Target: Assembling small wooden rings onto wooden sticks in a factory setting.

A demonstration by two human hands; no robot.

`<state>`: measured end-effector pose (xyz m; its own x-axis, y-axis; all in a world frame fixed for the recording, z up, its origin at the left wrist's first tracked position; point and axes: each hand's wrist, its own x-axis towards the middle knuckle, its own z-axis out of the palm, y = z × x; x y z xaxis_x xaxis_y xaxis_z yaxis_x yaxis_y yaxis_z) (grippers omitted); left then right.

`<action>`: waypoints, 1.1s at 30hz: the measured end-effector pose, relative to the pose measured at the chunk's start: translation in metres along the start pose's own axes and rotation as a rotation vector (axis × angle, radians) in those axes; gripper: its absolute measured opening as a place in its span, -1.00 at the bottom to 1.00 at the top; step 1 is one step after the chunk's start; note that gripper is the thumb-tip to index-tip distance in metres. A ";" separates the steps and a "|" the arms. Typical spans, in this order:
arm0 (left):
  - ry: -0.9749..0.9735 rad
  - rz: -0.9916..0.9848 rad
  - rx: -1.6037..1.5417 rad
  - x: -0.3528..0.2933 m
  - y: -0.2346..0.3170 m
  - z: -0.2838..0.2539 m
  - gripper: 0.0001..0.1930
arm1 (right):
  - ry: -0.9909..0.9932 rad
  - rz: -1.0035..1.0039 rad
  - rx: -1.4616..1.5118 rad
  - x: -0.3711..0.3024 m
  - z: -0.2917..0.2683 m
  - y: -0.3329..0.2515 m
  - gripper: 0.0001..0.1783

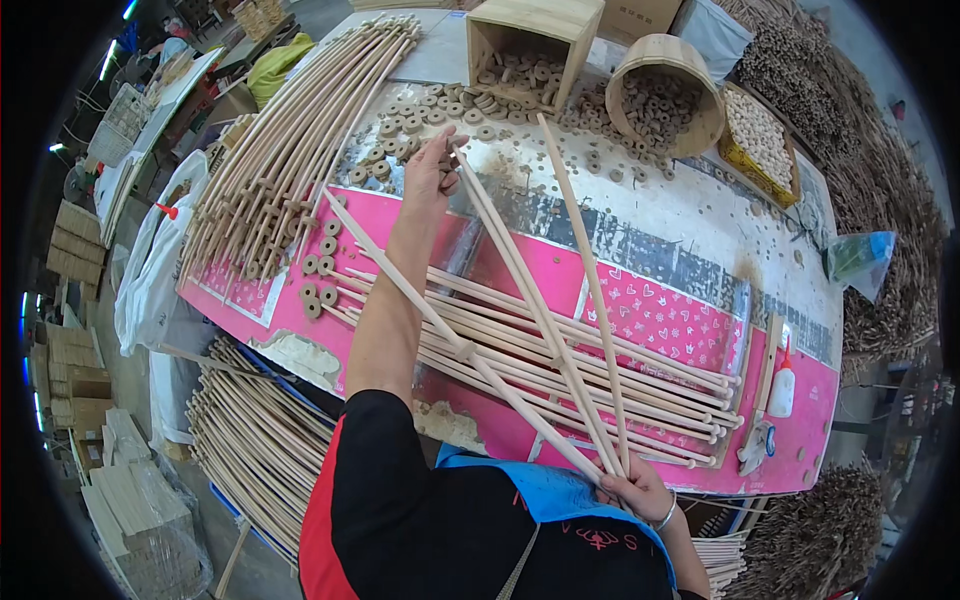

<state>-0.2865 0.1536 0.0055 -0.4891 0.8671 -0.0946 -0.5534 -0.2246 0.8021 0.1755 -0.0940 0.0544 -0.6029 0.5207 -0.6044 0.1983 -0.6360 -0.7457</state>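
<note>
My right hand [637, 487] is closed around the lower ends of several long pale wooden rods [520, 290], which fan out away from me. One rod [400, 280] slants left across my left forearm and carries a small wooden collar. Another rod [585, 245] leans toward the wooden box. At the tip of a middle rod, my left hand [432, 172] is pinched, with what looks like a small brown wooden ring at its fingertips; the fingers partly hide it. Below, many knob-ended rods [640, 375] lie side by side on the pink sheet [380, 215].
Loose wooden rings [312, 306] lie left of the rods. A big rod bundle [290, 140] covers the far left. Behind are an open box [535, 35] and tipped wooden bucket [665, 95] of rings, and a yellow basket [760, 140]. A glue bottle [782, 388] stands right.
</note>
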 end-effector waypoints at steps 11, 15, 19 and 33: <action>-0.228 0.085 0.072 -0.055 0.001 0.040 -0.64 | 0.038 -0.062 -0.076 0.017 -0.007 -0.016 -0.64; -0.300 -0.096 0.098 -0.103 -0.014 0.069 -0.60 | 0.080 -0.099 -0.097 0.031 -0.007 -0.033 -0.67; -0.463 -0.175 0.070 -0.133 -0.031 0.077 -0.55 | 0.132 -0.130 -0.083 0.033 -0.009 -0.044 -0.69; 0.128 -0.027 -0.082 -0.095 0.039 -0.011 -0.60 | 0.724 -0.464 -0.920 0.018 -0.015 -0.075 -0.63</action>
<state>-0.2688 0.0574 0.0397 -0.5523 0.8106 -0.1945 -0.6183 -0.2418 0.7478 0.1610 -0.0287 0.0953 -0.2570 0.9659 -0.0310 0.7210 0.1702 -0.6717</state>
